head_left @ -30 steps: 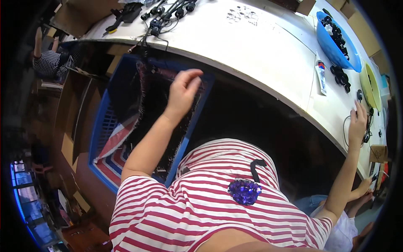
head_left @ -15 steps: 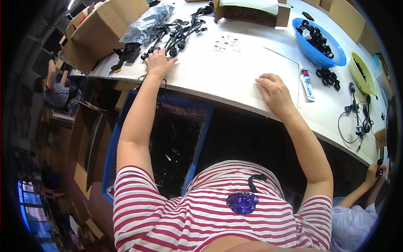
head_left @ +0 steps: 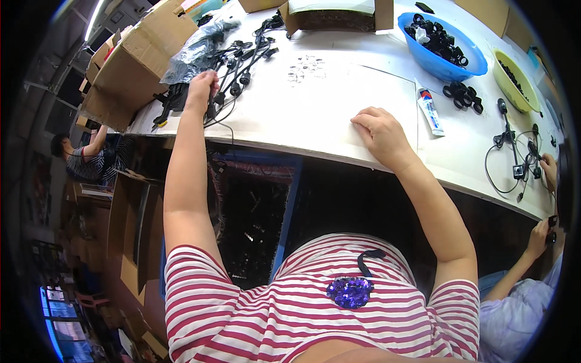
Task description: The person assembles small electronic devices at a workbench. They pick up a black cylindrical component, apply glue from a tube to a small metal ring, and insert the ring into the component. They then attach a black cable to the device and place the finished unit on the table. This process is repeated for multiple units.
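Note:
My left hand [head_left: 201,91] is at the left part of the white table, its fingers closed around a black cable [head_left: 211,107]. The held part is mostly hidden by the hand. A loop of thin cord hangs from there toward the front edge. Just right of that hand lies a bunch of black cables with round fittings [head_left: 245,78]. A crumpled clear plastic bag [head_left: 196,54] lies beyond it. My right hand [head_left: 384,138] rests near the table's front edge, its fingers loosely bent and nothing seen in them. Small flat pieces [head_left: 307,69] lie spread between the hands, farther back.
At right are a blue basin [head_left: 445,63] of black rings, loose black rings [head_left: 463,95], a tube [head_left: 430,112], a yellow-green basin [head_left: 514,85] and a corded device [head_left: 518,169]. A co-worker's hand [head_left: 537,239] is nearby. A cardboard box [head_left: 136,63] stands at left.
My left hand has turned and its fingers have closed; the cable near it has shifted. My right hand stays on the table. The view has shifted, and a co-worker's second hand shows by the corded device.

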Motion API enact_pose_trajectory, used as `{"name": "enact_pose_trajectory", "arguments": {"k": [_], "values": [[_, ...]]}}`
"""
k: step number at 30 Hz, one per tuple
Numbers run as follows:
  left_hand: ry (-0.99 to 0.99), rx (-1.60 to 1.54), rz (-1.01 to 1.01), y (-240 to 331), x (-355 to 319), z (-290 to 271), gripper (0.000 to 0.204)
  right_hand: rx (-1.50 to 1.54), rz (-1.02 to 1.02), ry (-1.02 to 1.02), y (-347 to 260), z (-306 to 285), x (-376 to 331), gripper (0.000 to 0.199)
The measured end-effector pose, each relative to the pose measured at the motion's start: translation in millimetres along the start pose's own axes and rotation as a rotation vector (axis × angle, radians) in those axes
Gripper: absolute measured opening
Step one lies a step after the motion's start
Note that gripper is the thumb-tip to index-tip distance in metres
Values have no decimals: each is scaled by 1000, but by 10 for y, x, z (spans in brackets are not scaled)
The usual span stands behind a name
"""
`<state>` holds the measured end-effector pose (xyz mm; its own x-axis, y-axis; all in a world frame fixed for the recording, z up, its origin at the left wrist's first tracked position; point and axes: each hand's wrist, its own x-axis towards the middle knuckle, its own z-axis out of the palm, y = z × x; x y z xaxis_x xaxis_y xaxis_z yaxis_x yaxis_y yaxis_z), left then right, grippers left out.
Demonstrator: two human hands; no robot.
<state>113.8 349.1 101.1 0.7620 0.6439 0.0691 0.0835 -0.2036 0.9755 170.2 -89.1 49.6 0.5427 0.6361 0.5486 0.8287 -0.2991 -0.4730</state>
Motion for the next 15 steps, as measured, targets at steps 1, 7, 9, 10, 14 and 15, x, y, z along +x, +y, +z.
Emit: {"name": "enact_pose_trajectory", "arguments": {"k": [1,7,9,10,14,15], "values": [[-10,-132,44,50,-3,-39,15,-9,-8,4,5,9,-1,11],[-203,-738,407,420,-248,-70,15,-5,-28,6,0,23,11,11],[-316,-880,454,634,-407,-55,18,6,-19,9,-7,19,9,11],[-380,-905,497,734,-526,-48,21,15,-18,11,-13,24,11,11],[-584,-615,564,873,-1000,112,23,168,123,-21,-40,-38,4,12],[-581,-438,587,828,-1153,176,21,240,167,-44,-46,-68,11,18]]}}
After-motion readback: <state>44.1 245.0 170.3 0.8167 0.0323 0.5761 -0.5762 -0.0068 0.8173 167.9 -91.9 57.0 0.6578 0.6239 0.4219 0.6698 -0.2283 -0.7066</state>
